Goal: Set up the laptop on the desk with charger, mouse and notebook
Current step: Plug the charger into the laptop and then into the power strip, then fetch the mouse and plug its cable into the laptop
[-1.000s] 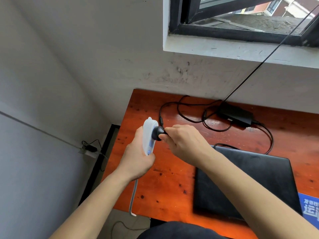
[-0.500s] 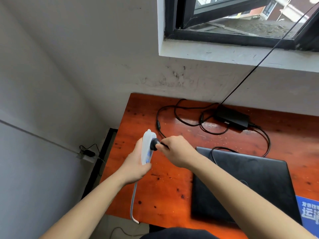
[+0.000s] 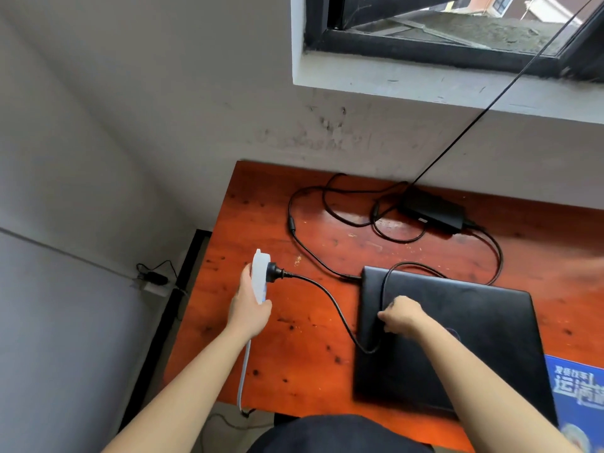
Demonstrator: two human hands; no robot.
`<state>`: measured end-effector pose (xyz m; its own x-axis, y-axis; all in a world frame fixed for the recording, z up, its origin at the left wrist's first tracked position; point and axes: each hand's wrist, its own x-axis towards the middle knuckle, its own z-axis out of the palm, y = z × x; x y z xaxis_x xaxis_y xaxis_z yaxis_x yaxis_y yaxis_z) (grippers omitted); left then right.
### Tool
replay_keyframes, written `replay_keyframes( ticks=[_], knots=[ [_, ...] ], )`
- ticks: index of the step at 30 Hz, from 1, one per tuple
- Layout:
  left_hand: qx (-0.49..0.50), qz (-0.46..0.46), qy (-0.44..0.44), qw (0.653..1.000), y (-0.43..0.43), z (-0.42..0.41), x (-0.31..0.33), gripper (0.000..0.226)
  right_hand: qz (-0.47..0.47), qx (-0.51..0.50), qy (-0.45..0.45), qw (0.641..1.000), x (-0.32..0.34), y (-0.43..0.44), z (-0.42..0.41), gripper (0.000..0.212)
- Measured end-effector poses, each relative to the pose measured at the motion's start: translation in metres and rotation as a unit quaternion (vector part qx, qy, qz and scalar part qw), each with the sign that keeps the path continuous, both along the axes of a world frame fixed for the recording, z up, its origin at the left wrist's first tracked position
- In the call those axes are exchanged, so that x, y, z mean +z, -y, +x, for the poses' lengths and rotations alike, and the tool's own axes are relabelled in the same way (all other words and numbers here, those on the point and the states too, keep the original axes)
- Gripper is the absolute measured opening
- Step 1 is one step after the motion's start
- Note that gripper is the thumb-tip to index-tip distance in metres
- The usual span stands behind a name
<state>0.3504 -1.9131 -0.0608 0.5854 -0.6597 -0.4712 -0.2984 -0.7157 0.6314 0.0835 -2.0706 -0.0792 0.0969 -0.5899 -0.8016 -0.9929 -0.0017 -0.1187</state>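
Fingers of the left hand point(image 3: 250, 308) are wrapped tight round a white power strip point(image 3: 260, 276), held upright above the worktop's point(image 3: 277, 371) left edge, its white lead point(image 3: 244, 374) hanging past the near edge. A black plug point(image 3: 273, 273) sits pushed into the strip's face. The right hand point(image 3: 402, 317) rests over the left part of the closed black laptop point(image 3: 457, 338), fingers curled shut and pinching the black charger cable point(image 3: 330, 299), which sags from the plug across the bare wood and loops over the lid. A blue printed booklet point(image 3: 578, 397) lies at the worktop's near right corner, touching the laptop. Farther back, the charger brick point(image 3: 433, 212) lies near the far edge among loose coils of cable, just below the window sill point(image 3: 425, 89).
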Motion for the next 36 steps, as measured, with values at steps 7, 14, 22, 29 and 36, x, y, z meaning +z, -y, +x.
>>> replay_keyframes(
  ticks=[7,14,22,29,36],
  knots=[
    [0.087,0.100,0.009,0.991,0.005,0.015,-0.020,0.058,0.021,-0.386,0.328,0.862,0.012,0.033,0.046,0.018],
    [0.107,0.115,0.061,0.986,-0.006,0.022,-0.030,0.077,-0.009,-0.625,0.457,0.632,-0.002,0.081,0.085,0.029],
    [0.032,0.083,-0.009,0.996,-0.024,0.029,-0.039,0.099,-0.080,-0.332,0.300,0.890,-0.023,0.063,0.111,0.041],
    [-0.028,0.072,0.061,0.995,-0.028,0.053,-0.018,0.071,-0.217,-0.120,0.269,0.931,0.006,0.030,0.108,0.047],
    [-0.033,-0.046,0.291,0.955,-0.011,0.082,0.076,0.067,-0.409,0.049,0.313,0.856,0.094,0.012,0.148,0.058]
  ],
)
